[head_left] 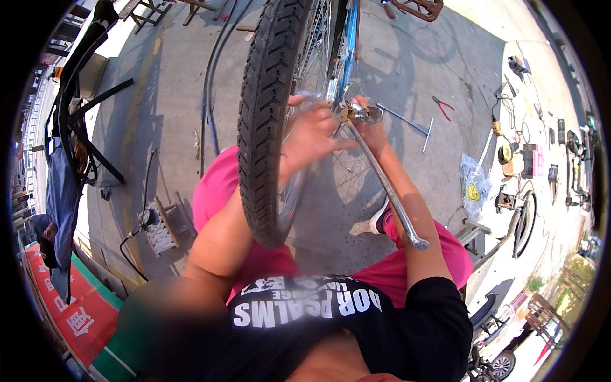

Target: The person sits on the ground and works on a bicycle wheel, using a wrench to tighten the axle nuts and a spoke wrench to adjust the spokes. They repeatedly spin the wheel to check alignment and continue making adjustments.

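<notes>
A bicycle wheel with a knobbly black tyre (264, 114) stands before me, beside a blue frame tube (349, 51). My left forearm passes behind the tyre, and my left hand (313, 135) shows at the spokes near the axle, thumb stretched out, fingers slightly blurred. A long silvery bar with a bent end, like a kickstand (388, 181), slants from the axle toward me over my right forearm. My right hand (372, 127) is at the axle end beside a shiny metal part (367, 114), its fingers bent and partly hidden there. I cannot tell what they grip.
On the concrete to the right lie a T-shaped metal tool (407, 121), red-handled pliers (443, 108) and a clear plastic bag (475, 188). Many tools and parts spread farther right. A hose (208, 95) and a small wooden-framed stool (160, 229) are at left. A pedal (421, 7) juts out above.
</notes>
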Tool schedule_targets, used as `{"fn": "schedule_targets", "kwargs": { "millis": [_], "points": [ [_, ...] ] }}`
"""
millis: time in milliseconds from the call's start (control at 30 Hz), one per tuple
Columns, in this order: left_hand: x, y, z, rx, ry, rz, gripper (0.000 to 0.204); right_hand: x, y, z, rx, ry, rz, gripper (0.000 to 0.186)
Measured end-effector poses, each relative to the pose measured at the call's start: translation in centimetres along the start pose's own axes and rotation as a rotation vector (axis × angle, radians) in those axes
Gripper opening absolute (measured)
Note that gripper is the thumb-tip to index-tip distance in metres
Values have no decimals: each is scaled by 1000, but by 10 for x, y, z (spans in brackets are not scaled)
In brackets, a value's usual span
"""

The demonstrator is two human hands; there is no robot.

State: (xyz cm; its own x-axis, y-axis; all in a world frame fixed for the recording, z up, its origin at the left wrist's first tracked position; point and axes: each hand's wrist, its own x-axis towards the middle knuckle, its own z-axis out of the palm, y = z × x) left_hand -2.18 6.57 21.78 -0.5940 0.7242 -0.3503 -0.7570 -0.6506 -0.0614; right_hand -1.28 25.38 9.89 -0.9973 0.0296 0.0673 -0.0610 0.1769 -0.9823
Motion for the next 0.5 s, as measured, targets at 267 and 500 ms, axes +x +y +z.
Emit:
{"fn": "schedule_targets", "kwargs": {
  "millis": [267,500],
  "points": [
    [3,1,-5,-160,-21,-56,23,4,24,1,379,14,323,12],
    [2,2,-5,-104,-69,-29,24,-1,5,3,277,25,287,6]
  ]
}}
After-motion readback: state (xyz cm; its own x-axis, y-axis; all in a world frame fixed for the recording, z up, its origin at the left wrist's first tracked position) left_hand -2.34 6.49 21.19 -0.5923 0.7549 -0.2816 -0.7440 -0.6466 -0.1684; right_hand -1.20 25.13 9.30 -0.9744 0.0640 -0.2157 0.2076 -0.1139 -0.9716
